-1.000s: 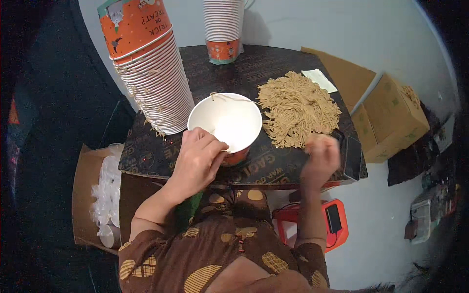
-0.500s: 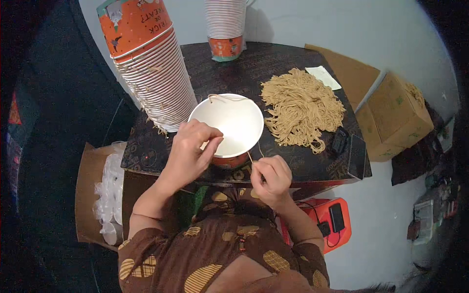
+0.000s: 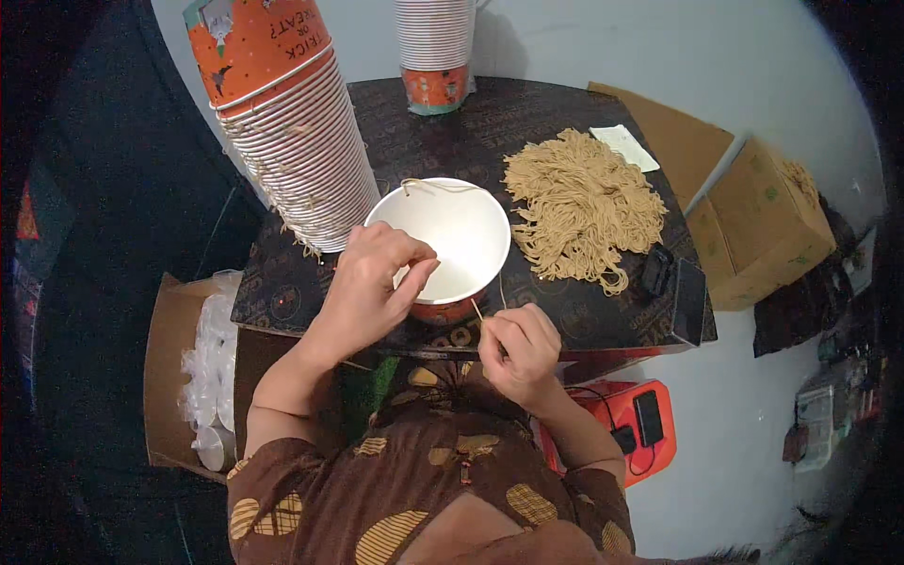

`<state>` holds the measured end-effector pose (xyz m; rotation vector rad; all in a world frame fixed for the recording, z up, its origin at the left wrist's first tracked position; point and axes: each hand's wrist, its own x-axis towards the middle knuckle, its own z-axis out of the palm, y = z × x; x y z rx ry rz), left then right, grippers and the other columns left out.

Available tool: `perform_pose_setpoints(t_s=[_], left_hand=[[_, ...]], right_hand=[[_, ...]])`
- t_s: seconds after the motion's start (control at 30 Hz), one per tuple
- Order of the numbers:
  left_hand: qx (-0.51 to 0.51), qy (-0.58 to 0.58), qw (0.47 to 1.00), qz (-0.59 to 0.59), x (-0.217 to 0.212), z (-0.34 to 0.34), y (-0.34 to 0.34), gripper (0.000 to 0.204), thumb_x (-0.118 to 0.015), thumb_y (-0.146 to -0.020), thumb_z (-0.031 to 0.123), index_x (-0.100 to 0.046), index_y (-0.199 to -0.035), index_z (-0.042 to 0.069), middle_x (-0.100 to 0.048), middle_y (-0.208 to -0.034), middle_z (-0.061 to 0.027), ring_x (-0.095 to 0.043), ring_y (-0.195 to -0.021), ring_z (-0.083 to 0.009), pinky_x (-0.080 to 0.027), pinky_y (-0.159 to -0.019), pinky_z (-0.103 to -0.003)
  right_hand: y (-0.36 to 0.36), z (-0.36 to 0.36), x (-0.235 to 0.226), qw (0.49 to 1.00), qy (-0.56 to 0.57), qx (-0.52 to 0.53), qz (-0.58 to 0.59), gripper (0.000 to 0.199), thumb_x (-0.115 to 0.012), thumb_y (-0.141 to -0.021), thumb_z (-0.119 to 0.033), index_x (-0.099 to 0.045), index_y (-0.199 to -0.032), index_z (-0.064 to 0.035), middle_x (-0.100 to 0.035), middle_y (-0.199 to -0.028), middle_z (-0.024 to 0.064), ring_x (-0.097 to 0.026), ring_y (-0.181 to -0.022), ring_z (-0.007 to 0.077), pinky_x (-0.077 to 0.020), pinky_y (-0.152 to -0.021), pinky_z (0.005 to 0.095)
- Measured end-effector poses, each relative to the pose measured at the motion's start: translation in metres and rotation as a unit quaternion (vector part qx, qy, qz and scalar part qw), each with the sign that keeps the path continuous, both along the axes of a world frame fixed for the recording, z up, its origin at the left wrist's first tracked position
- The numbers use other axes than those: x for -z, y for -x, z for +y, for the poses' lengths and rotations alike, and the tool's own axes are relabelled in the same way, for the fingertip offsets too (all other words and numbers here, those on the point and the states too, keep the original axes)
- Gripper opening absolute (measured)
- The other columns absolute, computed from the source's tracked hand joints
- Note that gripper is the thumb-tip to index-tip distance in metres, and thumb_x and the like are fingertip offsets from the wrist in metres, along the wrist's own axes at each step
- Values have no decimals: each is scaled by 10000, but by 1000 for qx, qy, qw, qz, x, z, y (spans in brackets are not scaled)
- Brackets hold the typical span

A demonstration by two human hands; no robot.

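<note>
In the head view, a thin tan cord [image 3: 477, 310] is pinched by the right hand [image 3: 520, 347] at five o'clock of the smooth, round cup [image 3: 461, 221] on the table [image 3: 527, 108], apparently being fitted. Whether the left hand [image 3: 372, 281], curled over eight o'clock, grips anything cannot be told. A gentle pull seems called for; a tangled heap [image 3: 584, 202] lies at three o'clock.

Shows a dark tabletop [image 3: 443, 132] with brownish print and a curved far edge. Bears at left a tall inverted stack of orange buckets [image 3: 292, 151] — with tan strands on its side. Carries an upright stack [image 3: 435, 47] at the far edge and, near the front, a single white-lined bucket [image 3: 457, 226], mouth up. Holds at right a loose heap of tan cord [image 3: 584, 202] — flanked by a white paper piece [image 3: 624, 148] and a black box [image 3: 688, 301].
</note>
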<state>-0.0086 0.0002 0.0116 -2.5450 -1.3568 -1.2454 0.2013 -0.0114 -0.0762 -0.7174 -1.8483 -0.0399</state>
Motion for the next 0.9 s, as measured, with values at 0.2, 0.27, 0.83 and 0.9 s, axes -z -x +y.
perform_pose_setpoints(t_s=[0.2, 0.27, 0.83, 0.9], left_hand=[[-6, 16, 1000, 17, -2, 5, 1, 26, -684, -846, 76, -676, -850, 52, -655, -789, -56, -583, -793, -263, -418, -765, -387], [3, 41, 999, 21, -5, 7, 2, 46, -676, -849, 72, -678, -886, 46, -656, -798, -69, -589, -812, -277, -427, -784, -398], [165, 377, 909, 64, -15, 41, -5, 126, -682, -813, 30, -700, -932, -8, -676, -834, -136, -654, -775, -238, -510, -736, -335], [161, 350, 920, 65, -14, 40, -5, 116, -666, -830, 51, -699, -927, -2, -682, -806, -143, -659, -740, -253, -506, -705, -350]], right_hand=[[4, 7, -1, 1000, -1, -3, 1, 175, -714, -689, 39, -591, -794, -27, -576, -765, 84, -578, -657, 261, -471, -578, 369], [5, 8, -1, 1000, -2, -3, 0, 177, -714, -684, 40, -595, -797, -26, -576, -765, 84, -579, -659, 260, -472, -580, 370], [13, 16, -7, 1000, -7, -7, 13, 180, -726, -717, 36, -620, -852, -17, -579, -782, 93, -593, -675, 266, -486, -590, 365], [12, 17, -7, 1000, -5, -6, 14, 182, -727, -718, 34, -624, -859, -18, -582, -785, 94, -595, -678, 268, -489, -594, 365]])
